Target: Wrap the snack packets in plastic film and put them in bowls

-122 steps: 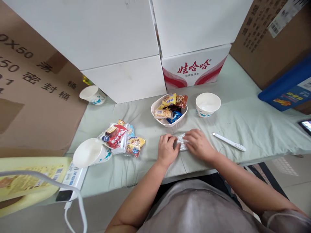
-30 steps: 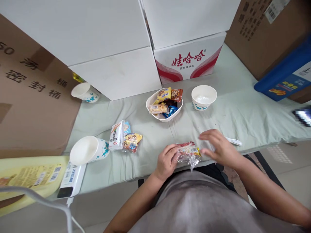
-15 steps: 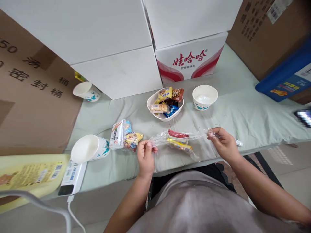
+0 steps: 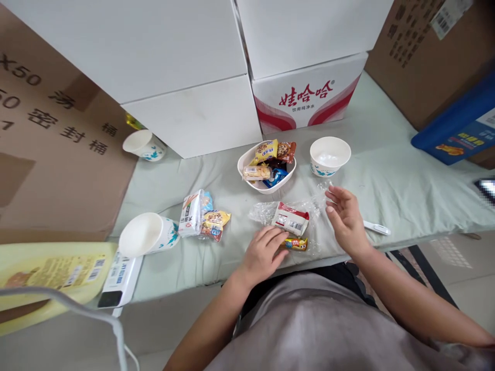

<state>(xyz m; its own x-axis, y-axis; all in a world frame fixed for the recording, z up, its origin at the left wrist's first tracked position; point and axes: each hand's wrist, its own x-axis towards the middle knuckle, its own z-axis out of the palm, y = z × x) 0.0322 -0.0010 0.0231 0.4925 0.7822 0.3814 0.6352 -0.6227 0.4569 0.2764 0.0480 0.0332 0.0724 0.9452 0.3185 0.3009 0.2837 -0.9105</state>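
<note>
My left hand (image 4: 263, 252) lies palm down with its fingers stretched over the left end of a small yellow snack packet (image 4: 297, 243). Whether it presses on the packet is hidden. Just behind is a red and white snack packet (image 4: 291, 220). Both packets lie on or inside thin clear plastic film (image 4: 263, 211), spread out on the cloth. Above the film's right side my right hand (image 4: 345, 221) is raised with fingers apart and nothing visible in it. Part of the film stands up close to its fingertips.
Wrapped snacks fill a white bowl (image 4: 244, 178) further back. Paper cups stand at the right (image 4: 330, 157), left front (image 4: 145, 237) and left back (image 4: 143, 146). A bagged group of snacks (image 4: 192, 214) lies left. A white-handled tool (image 4: 377, 228) is by my right wrist. Boxes (image 4: 309, 100) line the back.
Both hands have let go of the stretched plastic film, which now lies around the two packets. My left hand moved right onto the yellow packet; my right hand opened and shifted slightly left.
</note>
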